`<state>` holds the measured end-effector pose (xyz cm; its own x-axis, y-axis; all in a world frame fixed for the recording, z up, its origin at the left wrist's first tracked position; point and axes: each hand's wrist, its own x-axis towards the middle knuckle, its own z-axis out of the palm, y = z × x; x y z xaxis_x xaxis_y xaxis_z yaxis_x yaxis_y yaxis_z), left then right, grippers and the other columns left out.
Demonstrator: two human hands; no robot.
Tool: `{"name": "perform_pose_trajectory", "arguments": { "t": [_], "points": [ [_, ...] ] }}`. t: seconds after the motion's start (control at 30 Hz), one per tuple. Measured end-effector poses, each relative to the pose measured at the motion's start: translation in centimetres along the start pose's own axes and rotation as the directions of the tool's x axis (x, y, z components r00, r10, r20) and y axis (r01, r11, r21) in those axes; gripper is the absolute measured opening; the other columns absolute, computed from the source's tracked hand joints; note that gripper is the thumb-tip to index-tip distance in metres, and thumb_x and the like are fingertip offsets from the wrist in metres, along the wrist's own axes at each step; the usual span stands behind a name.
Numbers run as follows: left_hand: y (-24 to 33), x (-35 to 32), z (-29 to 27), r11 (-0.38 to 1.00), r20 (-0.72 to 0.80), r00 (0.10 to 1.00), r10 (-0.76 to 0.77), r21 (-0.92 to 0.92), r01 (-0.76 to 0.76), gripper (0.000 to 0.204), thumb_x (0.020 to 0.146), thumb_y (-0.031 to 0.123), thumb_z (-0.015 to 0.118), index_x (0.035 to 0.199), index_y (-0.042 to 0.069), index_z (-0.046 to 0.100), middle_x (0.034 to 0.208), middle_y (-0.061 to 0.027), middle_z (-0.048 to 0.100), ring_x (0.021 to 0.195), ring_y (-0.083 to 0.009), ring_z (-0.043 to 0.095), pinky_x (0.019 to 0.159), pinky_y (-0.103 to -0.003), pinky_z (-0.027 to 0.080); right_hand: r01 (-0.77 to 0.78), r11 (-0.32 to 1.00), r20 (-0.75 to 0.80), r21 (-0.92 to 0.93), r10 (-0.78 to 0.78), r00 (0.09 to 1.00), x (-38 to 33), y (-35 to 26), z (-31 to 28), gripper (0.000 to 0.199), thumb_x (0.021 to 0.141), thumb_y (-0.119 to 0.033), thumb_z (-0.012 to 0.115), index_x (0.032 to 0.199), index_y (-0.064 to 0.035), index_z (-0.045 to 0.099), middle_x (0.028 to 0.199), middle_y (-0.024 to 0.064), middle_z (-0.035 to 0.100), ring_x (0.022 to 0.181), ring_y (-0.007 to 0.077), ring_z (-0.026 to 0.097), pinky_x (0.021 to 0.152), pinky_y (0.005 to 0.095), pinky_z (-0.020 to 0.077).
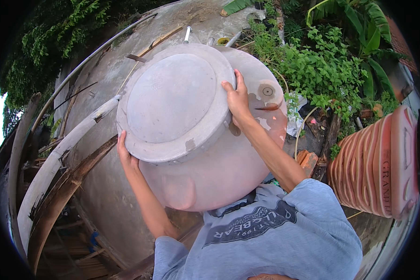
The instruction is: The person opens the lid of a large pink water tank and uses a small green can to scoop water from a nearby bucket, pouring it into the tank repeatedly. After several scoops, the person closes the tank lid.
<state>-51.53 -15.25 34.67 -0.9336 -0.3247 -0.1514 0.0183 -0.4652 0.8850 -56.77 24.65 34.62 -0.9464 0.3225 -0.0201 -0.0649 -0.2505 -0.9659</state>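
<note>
My two hands grip opposite sides of a large round grey lid [172,98] with a raised flat centre and a wide rim. My left hand [127,151] wraps the lid's lower left edge. On the upper right edge, my right hand [238,95] has its thumb over the rim. Beneath the lid is a big faded pink water tank [210,184], rounded and stained, with patches of peeling grey. The lid covers much of the tank's top toward the left; I cannot tell whether it rests there. A small round fitting [267,91] shows on the tank's right side.
A ribbed orange tank [364,163] stands at the right. Weathered bent poles [56,158] and planks run along the left. Leafy plants [322,70] grow at the upper right, near broken bricks [307,161]. Grey concrete [102,186] spreads around the pink tank.
</note>
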Motion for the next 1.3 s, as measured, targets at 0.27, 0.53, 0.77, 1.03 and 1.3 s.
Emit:
{"name": "perform_pose_trajectory", "arguments": {
  "t": [0.27,0.53,0.77,1.03,1.3],
  "points": [
    [0.1,-0.7,0.4,0.980,-0.231,0.953,0.197,0.049,-0.191,0.056,0.099,0.035,0.063,0.139,-0.003,0.053,0.133,-0.0161,0.061,0.117,-0.0266,0.062,0.100,-0.040,0.050,0.039,0.999,-0.049,-0.012,-0.039,0.998,-2.1,-0.3,-2.5,0.058,0.099,-0.035,0.059,0.145,-0.0042,0.043,0.155,0.0208,0.033,0.138,0.0302,0.039,0.113,0.0424,0.0325],
    [-6.1,-13.3,12.4,0.927,-0.381,0.845,0.374,0.139,-0.347,0.079,0.101,0.018,0.058,0.163,0.012,0.010,0.165,-0.0163,0.020,0.146,-0.0314,0.033,0.118,-0.045,0.031,-0.049,0.955,0.382,-0.293,0.164,0.910,14.2,-4.3,1.1,0.061,0.095,-0.037,0.065,0.144,-0.0042,0.049,0.134,0.0157,0.061,0.123,0.0249,0.060,0.101,0.0370,0.0472],
    [-3.9,-9.8,8.3,0.953,-0.266,0.916,0.301,0.062,-0.295,0.075,0.099,0.015,0.059,0.161,0.011,0.018,0.154,-0.0183,0.040,0.135,-0.0328,0.048,0.110,-0.047,0.043,-0.194,0.977,0.362,-0.084,0.211,0.908,9.3,-3.7,-0.5,0.064,0.100,-0.020,0.056,0.156,-0.0045,0.031,0.145,0.0178,0.054,0.122,0.0263,0.061,0.102,0.0382,0.0493],
    [1.0,-0.2,1.0,0.996,-0.155,0.985,0.072,0.055,-0.064,0.054,0.103,0.036,0.054,0.140,-0.003,0.051,0.136,-0.0170,0.060,0.121,-0.0275,0.061,0.102,-0.040,0.050,0.099,0.989,-0.044,-0.111,-0.105,0.994,-4.2,0.6,0.5,0.063,0.104,-0.030,0.050,0.156,-0.0020,0.029,0.161,0.0223,0.030,0.151,0.0306,0.027,0.122,0.0421,0.0226],
    [-5.8,-12.3,11.1,0.923,-0.391,0.842,0.373,0.248,-0.294,0.070,0.105,0.031,0.054,0.160,0.006,0.019,0.160,-0.0181,0.031,0.142,-0.0299,0.039,0.113,-0.041,0.038,-0.023,0.991,0.256,-0.129,0.055,0.965,10.4,-2.6,-0.9,0.064,0.098,-0.034,0.062,0.149,-0.0028,0.042,0.144,0.0186,0.052,0.129,0.0259,0.053,0.108,0.0373,0.0421]
  ]
}}
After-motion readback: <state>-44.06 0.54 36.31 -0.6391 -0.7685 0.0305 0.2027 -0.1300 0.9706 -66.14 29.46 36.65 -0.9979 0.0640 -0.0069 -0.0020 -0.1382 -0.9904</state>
